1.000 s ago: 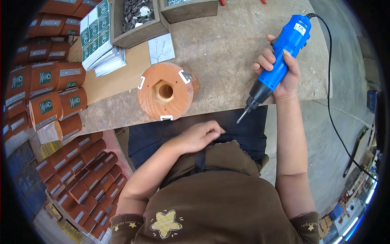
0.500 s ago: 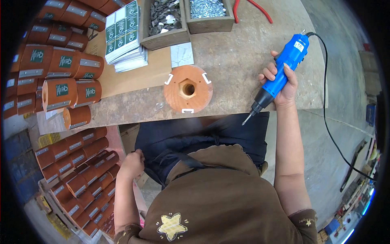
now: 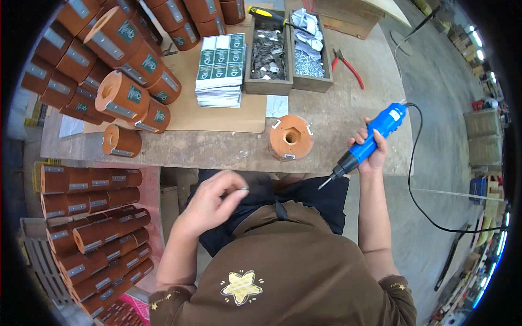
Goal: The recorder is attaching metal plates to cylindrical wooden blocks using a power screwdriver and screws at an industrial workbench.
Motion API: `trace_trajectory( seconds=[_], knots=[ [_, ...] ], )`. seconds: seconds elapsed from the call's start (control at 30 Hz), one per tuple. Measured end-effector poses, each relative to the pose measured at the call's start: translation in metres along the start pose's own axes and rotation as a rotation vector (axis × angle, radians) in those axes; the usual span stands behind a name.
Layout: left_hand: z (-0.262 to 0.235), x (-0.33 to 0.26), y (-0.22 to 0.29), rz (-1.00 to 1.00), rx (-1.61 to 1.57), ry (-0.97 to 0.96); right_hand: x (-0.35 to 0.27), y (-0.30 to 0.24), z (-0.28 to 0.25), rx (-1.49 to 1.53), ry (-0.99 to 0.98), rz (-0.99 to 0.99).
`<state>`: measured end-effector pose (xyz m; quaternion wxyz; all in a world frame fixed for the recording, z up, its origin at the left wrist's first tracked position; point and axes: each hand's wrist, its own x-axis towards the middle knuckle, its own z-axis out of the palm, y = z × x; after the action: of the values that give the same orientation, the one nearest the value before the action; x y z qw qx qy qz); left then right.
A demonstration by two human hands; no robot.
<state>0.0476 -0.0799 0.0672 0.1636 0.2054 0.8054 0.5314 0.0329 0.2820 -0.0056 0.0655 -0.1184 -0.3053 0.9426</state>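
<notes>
My right hand (image 3: 373, 152) is wrapped round a blue electric screwdriver (image 3: 377, 133), its black nose and bit tilted down past the table's front edge. In front of my lap, my left hand (image 3: 215, 200) is raised with thumb and forefinger pinched. A tiny glint shows at those fingertips, too small to name. On the table near its front edge stands a round orange-brown wooden block (image 3: 291, 137), apart from both hands. A hole runs into its top, and white clips sit at its rim.
Orange-brown cylinders (image 3: 130, 100) with metal strips are stacked at the left, with more on a rack (image 3: 151, 217) below. Behind the block are a label stack (image 3: 220, 81), a bin of dark pieces (image 3: 267, 87), a bin of screws (image 3: 310, 81) and red-handled pliers (image 3: 353, 73). A black cord (image 3: 416, 163) hangs at right.
My left hand has risen from beside my lap to in front of it, its fingers now pinched. The screwdriver stays in my right hand. The view has shifted, showing more of the table's far side.
</notes>
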Motion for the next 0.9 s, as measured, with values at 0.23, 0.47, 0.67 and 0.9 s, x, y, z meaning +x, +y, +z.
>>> trace_trajectory(
  seconds=[0.23,0.47,0.67,0.9],
  knots=[
    [0.04,0.022,0.009,0.178,-0.3,-0.08,-0.053,-0.024,0.15,-0.191,-0.341,-0.372],
    [0.054,0.022,0.014,0.179,-0.469,-0.036,-0.09,-0.017,0.184,-0.218,-0.524,-0.585],
    [0.055,0.019,0.017,0.197,-0.459,-0.072,-0.095,-0.018,0.183,-0.316,-0.564,-0.616],
    [0.057,0.019,0.021,0.175,-0.491,-0.063,-0.097,-0.018,0.177,-0.259,-0.508,-0.551]
  ],
)
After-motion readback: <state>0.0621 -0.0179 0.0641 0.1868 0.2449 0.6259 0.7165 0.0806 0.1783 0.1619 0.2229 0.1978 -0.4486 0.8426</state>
